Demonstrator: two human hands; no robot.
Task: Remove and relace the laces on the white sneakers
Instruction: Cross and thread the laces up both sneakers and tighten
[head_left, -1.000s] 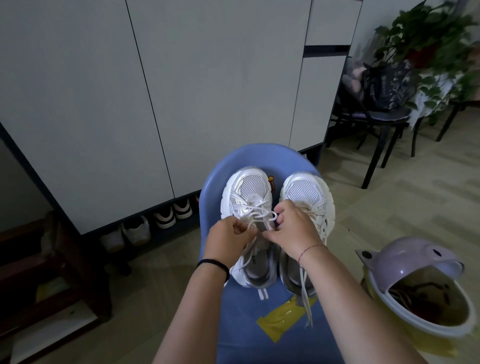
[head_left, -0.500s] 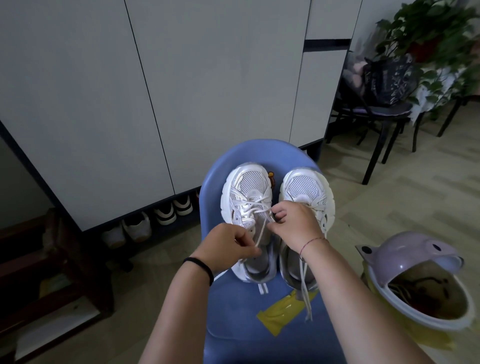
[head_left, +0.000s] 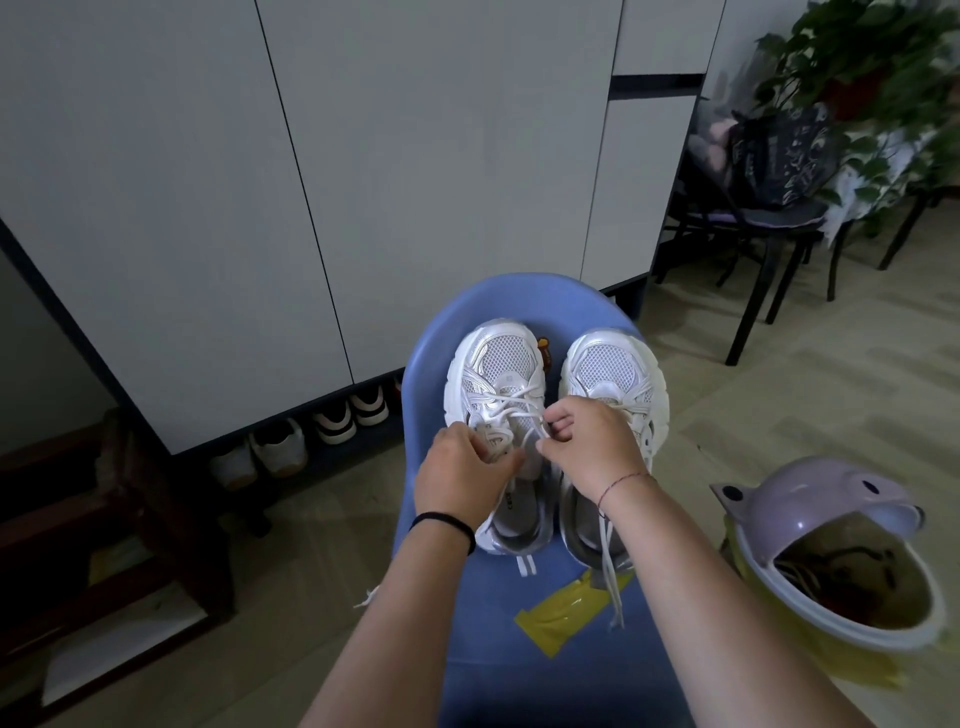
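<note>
Two white sneakers stand side by side, toes away from me, on a blue chair seat (head_left: 550, 670). Over the throat of the left sneaker (head_left: 496, 374), my left hand (head_left: 460, 475) is curled on the shoe's tongue and lace at its left side. My right hand (head_left: 592, 449) pinches the white lace (head_left: 511, 402) of that shoe at its right side. The lace is crossed through the upper eyelets. The right sneaker (head_left: 610, 371) lies partly under my right wrist, and its loose lace (head_left: 610, 577) trails down onto the seat.
A yellow wrapper (head_left: 558, 616) lies on the seat near me. A lilac-lidded bin (head_left: 826, 551) stands open at the right. White cabinet doors (head_left: 363, 156) rise behind, with shoes (head_left: 311, 436) underneath. A black chair (head_left: 763, 234) with a bag and plants stand far right; a dark wooden rack (head_left: 104, 519) stands left.
Both hands stay on the left sneaker's lace. My left hand has shifted a little up toward the tongue, and the lace between the hands looks drawn tighter.
</note>
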